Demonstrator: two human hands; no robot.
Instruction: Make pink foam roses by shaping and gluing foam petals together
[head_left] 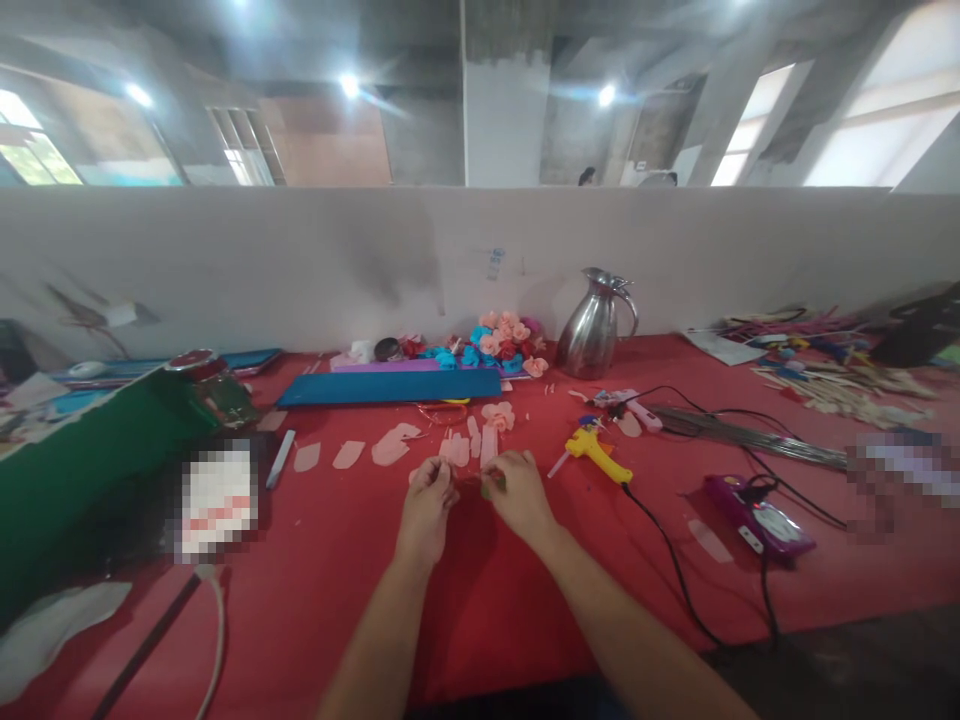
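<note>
My left hand [430,510] is closed in a pinch above the red table [480,620]; whatever its fingertips hold is too small to make out. Just to its right, my right hand [523,500] has thumb and fingers pressed together, with a small green bit [493,486] showing at the fingertips. Pale pink cut petals [454,449] lie right beyond both hands. More petals [349,455] are spread to the left. Behind them sits a pink crepe flower [499,415]. A yellow hot glue gun [600,456] lies to the right of my right hand.
A blue sheet [390,388] and a pile of coloured paper flowers [510,340] lie at the back beside a steel jug [592,330]. Black cords run to a purple power strip [761,520]. Wires [757,438] lie at right, a green box [82,480] at left.
</note>
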